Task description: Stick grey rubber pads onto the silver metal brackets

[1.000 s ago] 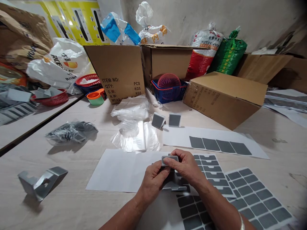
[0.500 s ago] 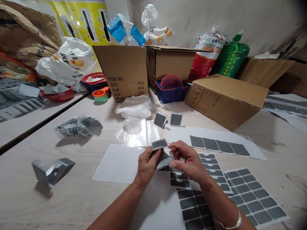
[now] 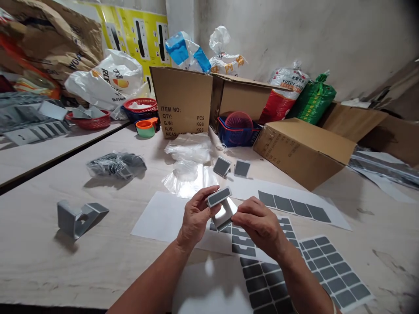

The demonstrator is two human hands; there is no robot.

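While the left hand point(image 3: 192, 214) grasps a bent silver bracket point(image 3: 224, 213) near the middle of the frame, I see the right hand point(image 3: 259, 221) beside it with fingertips gathered at the bracket's lower right edge; whether they pinch that edge or only touch it, I cannot tell from my camera. The bracket is held tilted above the table point(image 3: 32, 266), with a dark grey patch point(image 3: 219, 197) on its upper end face and a bright reflection on its inner side.

I judge it light and stiff, probably folded sheet metal: it should not give under a firm squeeze, though its smooth faces could slide on dry skin and its edges may be sharp. I would take it by the side edges near a bend and keep off the patch, which I expect to be softer and easily scuffed.

Just below the hands lies a white sheet of notched grey shapes point(image 3: 244, 240); toward the lower right is a sheet of grey rectangles point(image 3: 338, 271). Both look thin and floppy, so I would lift them by a white margin. Above the hands stand two grey-faced pieces point(image 3: 242, 168), and left of those are clear plastic bags point(image 3: 190, 150), slippery, I should think. At left, a loose bracket point(image 3: 81, 219) rests on the table, its raised arms offering an easy hold.
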